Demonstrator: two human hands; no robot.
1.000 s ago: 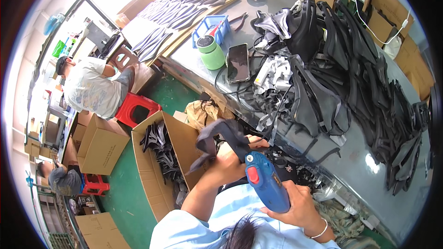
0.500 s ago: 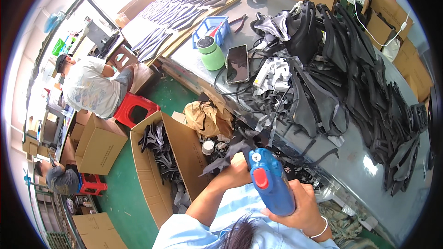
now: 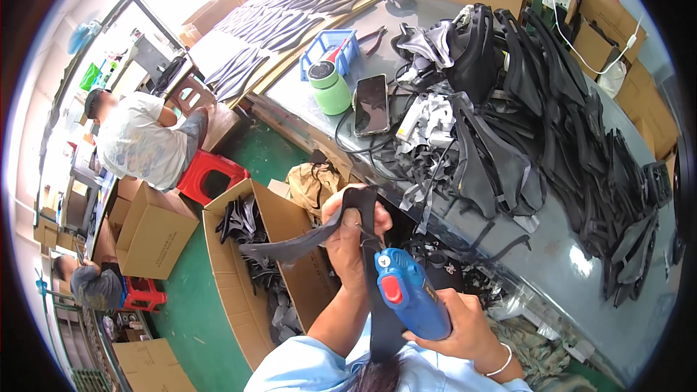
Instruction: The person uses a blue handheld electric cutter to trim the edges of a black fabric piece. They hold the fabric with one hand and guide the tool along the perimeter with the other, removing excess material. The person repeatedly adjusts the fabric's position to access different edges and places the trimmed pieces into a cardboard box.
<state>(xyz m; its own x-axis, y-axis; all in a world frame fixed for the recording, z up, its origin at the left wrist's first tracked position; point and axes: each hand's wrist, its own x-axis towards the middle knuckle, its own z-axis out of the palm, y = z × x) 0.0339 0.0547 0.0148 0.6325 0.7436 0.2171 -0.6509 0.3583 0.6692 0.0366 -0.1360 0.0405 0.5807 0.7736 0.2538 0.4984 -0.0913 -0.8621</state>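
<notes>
Black strip (image 3: 301,242), one, before the chest, bent over the left hand (image 3: 347,243), whose fingers pinch it; handling, as judged: keep it steady, thumb clear of the tool's nose. Blue handheld tool (image 3: 412,296), one, hard casing, red button, nose near the strip; right hand (image 3: 465,328), fingers wrapped round its body. Strip matte, pliable-looking, tapered. Bench (image 3: 555,276), grey, glossy, bearing black curved pieces (image 3: 501,167), heaped. Carton (image 3: 282,223), brown cardboard, open.
</notes>
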